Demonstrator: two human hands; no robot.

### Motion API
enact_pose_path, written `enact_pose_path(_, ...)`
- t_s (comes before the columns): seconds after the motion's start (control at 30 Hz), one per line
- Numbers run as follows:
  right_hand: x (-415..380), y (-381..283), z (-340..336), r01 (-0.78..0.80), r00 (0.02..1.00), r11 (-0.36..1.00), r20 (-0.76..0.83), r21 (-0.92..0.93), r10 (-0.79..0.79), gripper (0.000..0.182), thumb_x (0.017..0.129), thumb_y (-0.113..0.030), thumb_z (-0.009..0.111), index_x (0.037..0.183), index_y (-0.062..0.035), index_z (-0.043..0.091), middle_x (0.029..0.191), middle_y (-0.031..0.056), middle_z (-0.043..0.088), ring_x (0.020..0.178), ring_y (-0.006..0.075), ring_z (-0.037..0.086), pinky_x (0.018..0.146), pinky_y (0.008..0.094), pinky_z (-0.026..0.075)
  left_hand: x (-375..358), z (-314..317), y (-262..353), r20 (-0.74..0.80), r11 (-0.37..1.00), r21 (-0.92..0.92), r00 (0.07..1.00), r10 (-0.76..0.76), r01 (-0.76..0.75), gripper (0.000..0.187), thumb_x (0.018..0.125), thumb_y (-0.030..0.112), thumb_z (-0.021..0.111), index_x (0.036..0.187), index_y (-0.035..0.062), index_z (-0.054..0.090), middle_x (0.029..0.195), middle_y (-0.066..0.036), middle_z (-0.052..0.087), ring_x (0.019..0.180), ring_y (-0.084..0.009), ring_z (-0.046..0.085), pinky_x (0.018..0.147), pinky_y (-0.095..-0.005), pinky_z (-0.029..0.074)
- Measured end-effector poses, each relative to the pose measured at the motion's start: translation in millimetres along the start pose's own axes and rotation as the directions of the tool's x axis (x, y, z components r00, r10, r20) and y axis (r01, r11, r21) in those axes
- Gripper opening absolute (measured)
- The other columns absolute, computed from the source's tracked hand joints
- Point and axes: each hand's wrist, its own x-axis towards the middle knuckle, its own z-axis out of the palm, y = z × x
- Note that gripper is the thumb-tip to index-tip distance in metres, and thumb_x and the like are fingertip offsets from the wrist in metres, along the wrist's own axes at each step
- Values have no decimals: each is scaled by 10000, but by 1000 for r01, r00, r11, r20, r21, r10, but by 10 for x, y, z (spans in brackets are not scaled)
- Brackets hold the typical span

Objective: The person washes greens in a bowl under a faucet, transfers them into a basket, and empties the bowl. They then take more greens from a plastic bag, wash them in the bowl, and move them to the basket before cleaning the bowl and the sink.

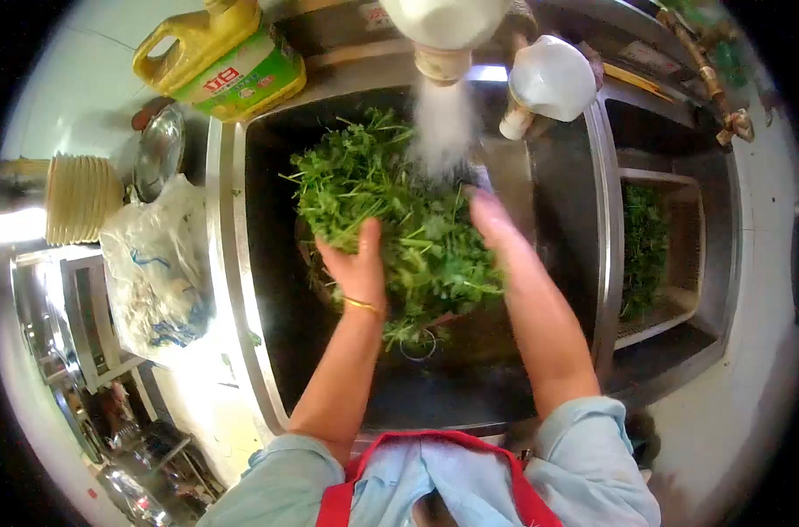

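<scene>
In the head view, both hands are sunk into a big bunch of leafy greens [399, 220] held over the left basin of a steel sink [232, 263], right under a faucet [443, 39] whose spray of water [441, 123] falls onto the top of the bunch. The left hand [357, 263] grips the near left side of the greens with its fingers curled into the leaves and stems; a thin gold bangle [364, 306] sits at that wrist. The right hand [490, 220] presses against the right side of the bunch with its fingers pushed into the leaves, so their tips are hidden; between them the two hands hold the whole bunch off the dark basin floor, where a round drain [419, 344] shows just below the hanging stems. A second white faucet head [550, 81] hangs to the right of the running one. In the right basin a pale slatted crate [685, 255] holds more greens [645, 246]. On the counter to the left of the sink lie a crumpled clear plastic bag [158, 268], a metal lid [159, 151] behind it, a stack of cream-coloured plates [80, 198] further left, and a yellow oil jug [224, 53] with a green label at the back corner. At the bottom, light blue sleeves and a red apron strap [434, 443] show.
</scene>
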Motion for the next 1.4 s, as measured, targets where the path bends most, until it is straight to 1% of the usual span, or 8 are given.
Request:
enact_pose_path(0.3,-905,-11,324,751,506,510,-130,-419,-852,662,896,-316,549,1429,-58,254,1439,209,288,1324,400,263,1080,487,202,89,838,-116,321,989,76,936,-143,125,792,828,476,489,1457,91,201,1001,-204,572,922,-312,525,801,-405,410)
enact_pose_path(0.53,-345,180,811,233,488,536,-379,-811,-786,610,831,-300,617,1361,-101,387,1435,208,275,1289,389,288,1070,509,221,452,1202,-648,592,959,-135,796,-125,251,788,859,430,513,1421,-33,210,1429,-218,307,1299,-278,337,1080,-379,238)
enact_pose_path(0.7,386,625,655,464,842,221,-350,858,-411,522,908,-378,506,1343,-110,402,1390,144,342,1191,291,432,969,465,386,140,663,-25,640,860,348,765,73,-373,706,806,332,579,1417,103,310,1339,-317,387,1231,-382,437,1020,-387,371)
enact_pose_path(0.87,427,887,574,676,582,733,-551,-80,-598,527,916,-245,504,1398,-124,328,1368,137,381,1164,274,448,933,413,427,165,-300,305,598,791,185,705,381,-584,204,731,94,561,826,175,723,781,-112,667,677,-269,644,663,-353,523)
enact_pose_path(0.93,-321,2,797,515,844,548,-500,659,-192,614,885,-144,543,1425,-87,256,1419,177,304,1277,315,342,1041,425,320,674,-317,382,133,858,18,852,507,-514,159,771,16,527,765,50,681,711,-73,642,636,-145,581,614,-289,472)
enact_pose_path(1.03,-472,125,509,216,808,742,-310,-635,-501,639,877,-147,558,1418,-40,236,1427,230,274,1334,351,249,1096,436,218,1634,-96,369,-41,973,-119,980,193,-197,212,895,204,542,982,39,644,923,-99,632,829,-194,565,797,-355,453)
enact_pose_path(1.1,-879,-96,580,402,766,843,-373,-357,-523,670,900,-244,534,1426,-19,186,1458,251,184,1354,374,201,1104,468,179,1904,95,406,171,933,241,935,-311,266,508,891,466,526,1180,52,580,1148,-164,588,1037,-273,553,906,-401,422)
enact_pose_path(1.4,60,861,767,316,856,942,-395,-111,-334,784,857,-460,560,1435,-54,218,1489,202,152,1372,385,139,1123,482,82,1006,402,-156,640,600,448,707,303,-663,795,709,613,599,1357,181,439,1392,-210,376,1311,-378,313,1071,-493,238)
